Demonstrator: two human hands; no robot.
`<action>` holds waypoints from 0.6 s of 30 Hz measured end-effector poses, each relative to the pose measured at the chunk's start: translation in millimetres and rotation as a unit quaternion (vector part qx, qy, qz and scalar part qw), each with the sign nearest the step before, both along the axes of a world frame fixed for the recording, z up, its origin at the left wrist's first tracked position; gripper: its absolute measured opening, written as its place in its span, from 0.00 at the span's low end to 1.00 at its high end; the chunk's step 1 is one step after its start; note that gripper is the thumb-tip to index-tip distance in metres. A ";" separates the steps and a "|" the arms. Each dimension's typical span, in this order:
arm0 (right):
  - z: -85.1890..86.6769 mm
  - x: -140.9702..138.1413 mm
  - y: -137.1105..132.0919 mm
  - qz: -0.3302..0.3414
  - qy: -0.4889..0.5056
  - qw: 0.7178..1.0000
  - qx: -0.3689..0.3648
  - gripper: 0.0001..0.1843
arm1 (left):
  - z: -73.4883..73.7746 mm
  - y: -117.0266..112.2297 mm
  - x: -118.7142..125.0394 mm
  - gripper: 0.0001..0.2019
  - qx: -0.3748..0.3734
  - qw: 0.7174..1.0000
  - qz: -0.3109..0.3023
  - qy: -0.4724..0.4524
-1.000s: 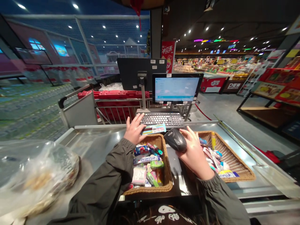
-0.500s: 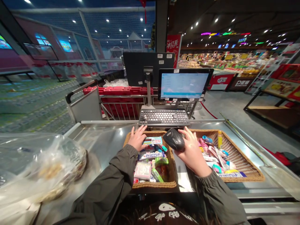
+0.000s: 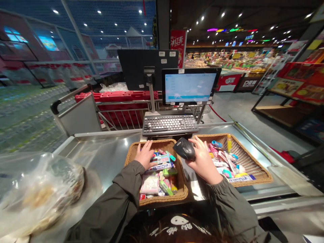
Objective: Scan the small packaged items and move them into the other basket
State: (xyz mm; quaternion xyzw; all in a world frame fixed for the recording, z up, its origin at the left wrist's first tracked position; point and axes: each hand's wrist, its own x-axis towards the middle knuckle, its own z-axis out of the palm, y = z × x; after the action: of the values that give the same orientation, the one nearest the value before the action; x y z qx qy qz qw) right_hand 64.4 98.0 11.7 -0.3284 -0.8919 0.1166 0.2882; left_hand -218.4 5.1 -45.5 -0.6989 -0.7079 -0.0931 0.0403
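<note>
My left hand (image 3: 144,156) is over the far left part of the left wicker basket (image 3: 186,184), fingers stretched out and apart. Its thumb side is by a light-blue packet (image 3: 162,159) lying on the pile; whether they touch, I cannot tell. Below that packet are a blue-and-white packet (image 3: 162,166), a pale pink-and-white box (image 3: 150,184) and a green packet (image 3: 165,188). My right hand (image 3: 204,163) is wrapped round a black barcode scanner (image 3: 184,148), held between the two baskets with its head pointing left. The palm hides the scanner's handle.
The right wicker basket (image 3: 263,173) holds small colourful items and a yellow tube (image 3: 229,143). A keyboard (image 3: 170,124) and a lit screen (image 3: 191,87) stand beyond the baskets. Clear plastic bags (image 3: 37,189) lie on the metal counter (image 3: 88,148) at left.
The whole view has shifted left. Relative to the left basket, my left hand has moved inward and the light-blue packet sits lower on the pile. The scanner remains in my right hand.
</note>
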 end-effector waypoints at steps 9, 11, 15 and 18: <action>10.4 92.5 29.2 -0.141 0.047 0.988 0.043 0.24 | 38.7 54.4 76.6 0.18 0.047 0.984 -0.173 0.007; 13.0 113.4 32.3 -0.173 0.057 0.982 0.050 0.25 | 38.1 74.7 103.7 0.19 0.046 0.976 -0.211 0.004; 18.9 145.9 34.6 -0.211 0.069 0.973 0.070 0.27 | 27.9 115.8 163.8 0.22 0.016 0.963 -0.270 0.006; 20.2 162.8 37.4 -0.227 0.071 0.969 0.069 0.28 | 15.1 144.1 207.0 0.24 -0.029 0.952 -0.304 0.020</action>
State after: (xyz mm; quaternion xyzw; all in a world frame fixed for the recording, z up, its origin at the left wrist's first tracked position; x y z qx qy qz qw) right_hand 227.2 135.4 31.9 -0.4923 -0.7774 0.0088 0.3914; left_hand -11.4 149.2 -30.4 -0.8835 -0.4637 -0.0660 0.0037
